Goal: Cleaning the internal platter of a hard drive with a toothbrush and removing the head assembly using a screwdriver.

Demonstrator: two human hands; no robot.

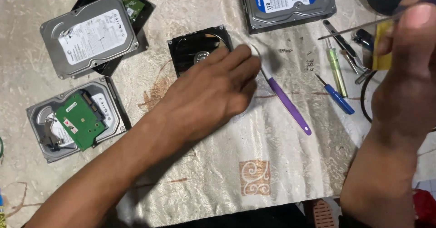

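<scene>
My left hand (213,91) lies palm down over a small black hard drive (195,46) with its lid off. The shiny platter shows above my fingers, which curl over the drive's right edge. My right hand (408,64) is raised at the right edge and grips a yellow-handled screwdriver (354,28). Its thin metal shaft points left, above the table and apart from the drive.
A purple-handled tool (288,103), green (336,69) and blue (338,98) screwdrivers, tweezers (345,44) and loose screws (309,63) lie right of the drive. There are three more drives: grey-labelled (91,35), green-boarded (75,119) and blue-labelled (288,3). A pale cloth (272,164) covers the table.
</scene>
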